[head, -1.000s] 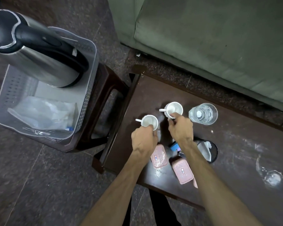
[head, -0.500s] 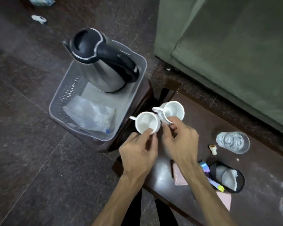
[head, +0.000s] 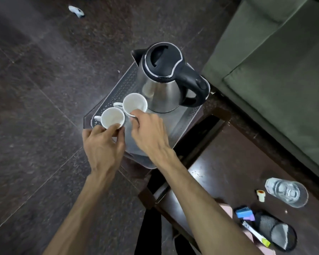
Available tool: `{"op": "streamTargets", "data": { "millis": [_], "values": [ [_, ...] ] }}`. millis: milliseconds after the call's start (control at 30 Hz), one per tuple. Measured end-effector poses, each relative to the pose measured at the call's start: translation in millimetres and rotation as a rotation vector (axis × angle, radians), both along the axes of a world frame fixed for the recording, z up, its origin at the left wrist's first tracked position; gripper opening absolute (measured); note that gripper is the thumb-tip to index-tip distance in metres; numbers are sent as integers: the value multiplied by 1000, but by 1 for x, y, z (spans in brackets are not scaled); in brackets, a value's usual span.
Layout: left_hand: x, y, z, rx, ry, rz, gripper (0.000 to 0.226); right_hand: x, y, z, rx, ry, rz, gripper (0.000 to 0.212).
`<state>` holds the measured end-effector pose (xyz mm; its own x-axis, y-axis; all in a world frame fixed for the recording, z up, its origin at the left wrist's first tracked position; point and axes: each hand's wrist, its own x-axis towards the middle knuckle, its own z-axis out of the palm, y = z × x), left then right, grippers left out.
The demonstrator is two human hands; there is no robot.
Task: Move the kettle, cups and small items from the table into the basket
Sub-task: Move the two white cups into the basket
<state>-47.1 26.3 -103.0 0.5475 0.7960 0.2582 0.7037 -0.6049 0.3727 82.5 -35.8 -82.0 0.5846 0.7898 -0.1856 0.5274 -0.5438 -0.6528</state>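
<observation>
A: Where do the cups stand?

B: The left hand (head: 102, 144) pinches the rim of one white cup (head: 112, 118), the right hand (head: 147, 131) pinches the other cup (head: 134, 103); both hang over the basket (head: 188, 122) at frame centre, beside the kettle (head: 162, 80) already inside.

A: How should the person set them down?

B: Probably lower them upright onto the floor of the basket, clear of the kettle, then let go. The glass (head: 286, 194) and small items wait on the table (head: 228, 162), lower right.

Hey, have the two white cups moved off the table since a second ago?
Yes. Both cups left the table and are now over the basket, beside the kettle.
</observation>
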Motion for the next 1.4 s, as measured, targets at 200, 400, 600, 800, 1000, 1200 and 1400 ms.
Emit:
{"op": "streamTargets", "data": {
  "millis": [200, 400, 600, 800, 1000, 1200, 1400],
  "values": [
    [0, 11, -18, -102, 209, 17, 8, 1, 26, -31, -206, -26, 100, 26],
    [2, 15, -22, -88, 215, 33, 5, 0, 33, -43, -253, -72, 115, 31],
    [-4, 12, -24, -104, 186, 13, 23, -6, 11, -33, -98, -43, 63, 40],
    [-6, -24, -11, -93, 53, -15, 29, -8, -59, -19, 125, 17, -244, 16],
    [11, -113, -9, -150, -112, -123, 2, -8, -170, -25, 114, 57, -566, 15],
    [36, -232, -27, -456, 19, -385, 14, -8, -287, -37, -118, 81, -824, 16],
    [34, -321, -69, -890, 487, -280, 34, -18, -384, -45, -540, 117, -981, 21]
  ]
}}
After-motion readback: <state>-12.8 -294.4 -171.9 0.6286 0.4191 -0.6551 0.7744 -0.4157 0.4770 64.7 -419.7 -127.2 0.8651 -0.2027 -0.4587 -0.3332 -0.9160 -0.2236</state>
